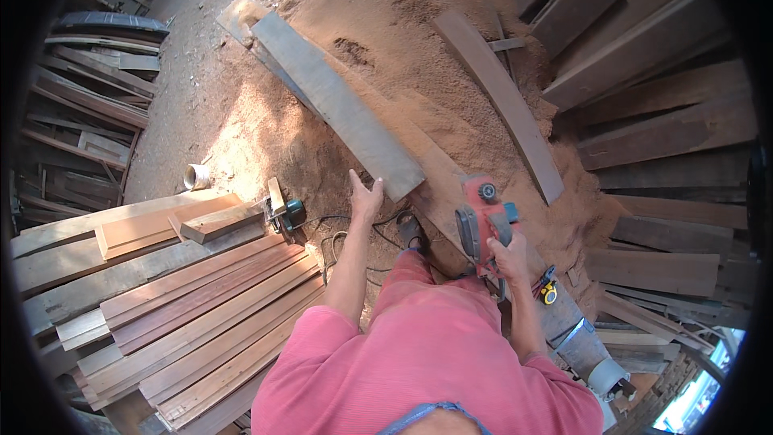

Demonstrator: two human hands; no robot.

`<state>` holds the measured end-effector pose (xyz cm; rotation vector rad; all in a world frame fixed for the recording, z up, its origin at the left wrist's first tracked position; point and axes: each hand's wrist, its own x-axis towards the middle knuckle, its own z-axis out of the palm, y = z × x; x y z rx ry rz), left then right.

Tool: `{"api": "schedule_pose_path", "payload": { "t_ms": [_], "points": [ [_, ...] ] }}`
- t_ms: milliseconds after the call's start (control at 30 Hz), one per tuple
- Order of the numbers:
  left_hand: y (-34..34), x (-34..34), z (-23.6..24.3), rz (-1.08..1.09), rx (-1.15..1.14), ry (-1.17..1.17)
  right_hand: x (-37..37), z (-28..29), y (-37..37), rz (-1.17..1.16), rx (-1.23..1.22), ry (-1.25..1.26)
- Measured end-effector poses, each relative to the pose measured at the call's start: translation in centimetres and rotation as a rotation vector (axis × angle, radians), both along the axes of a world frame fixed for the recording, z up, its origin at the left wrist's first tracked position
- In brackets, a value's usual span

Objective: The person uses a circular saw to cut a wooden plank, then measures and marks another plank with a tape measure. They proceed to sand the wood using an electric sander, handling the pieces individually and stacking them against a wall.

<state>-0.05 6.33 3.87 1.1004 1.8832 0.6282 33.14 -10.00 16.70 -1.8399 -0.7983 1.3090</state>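
My right hand (510, 258) is wrapped round the handle of a red electric hand planer (480, 221), held over a long plank that runs beneath it. A weathered grey board (334, 101) lies slanting away in front of me on that plank. Beside the near end of this board is my left hand (367, 196), its thumb and forefinger spread, with nothing held. Whether its fingertips touch the board's edge I cannot make out. To the right, a long brown board (503, 101) rests on the sawdust.
Sawdust (386, 24) covers the ground ahead. Sawn planks (233, 306) are stacked at left, with a green power tool (286, 216) at their end and a cable near my foot (412, 229). A yellow tape measure (549, 293) lies at right. More boards (668, 121) line the right side.
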Motion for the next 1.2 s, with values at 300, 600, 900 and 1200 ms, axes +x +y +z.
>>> {"api": "schedule_pose_path", "payload": {
  "t_ms": [300,600,900,1200],
  "points": [
    [-0.2,-0.1,0.9,-0.102,-0.126,-0.12,-7.8,1.3,13.9,0.366,0.146,-0.07],
    [-1.1,0.5,-0.9,0.044,-0.258,-0.628,-10.0,-0.3,19.0,0.571,0.177,-0.158],
    [-2.8,3.7,-0.2,-0.05,-0.19,-0.49,-7.7,0.0,19.4,0.647,0.137,-0.083],
    [-2.6,3.3,1.1,-0.13,-0.183,-0.41,-8.0,-2.8,19.2,0.637,0.221,-0.194]
  ]
}}
